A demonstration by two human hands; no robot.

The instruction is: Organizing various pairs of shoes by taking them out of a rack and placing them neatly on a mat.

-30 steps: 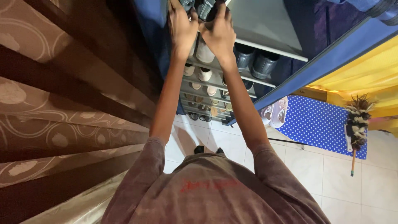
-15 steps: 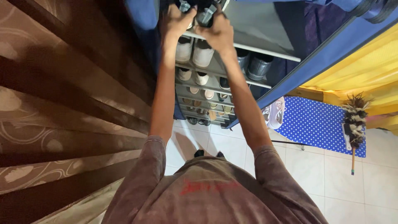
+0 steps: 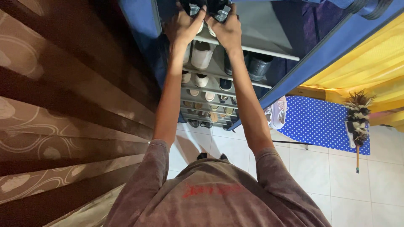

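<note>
Head view: left hand (image 3: 182,26) and right hand (image 3: 227,30) each grip a dark checked shoe (image 3: 194,8) on the grey top shelf (image 3: 256,31); neither released.

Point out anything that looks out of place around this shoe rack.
One white sneaker sits outside the shoe rack, wedged beside its blue frame against the dotted board. A feather duster leans there too. Both hands, left hand and right hand, grip dark shoes on top.

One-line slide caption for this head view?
Left hand and right hand grip dark shoes at the top shelf of a shoe rack.
</note>
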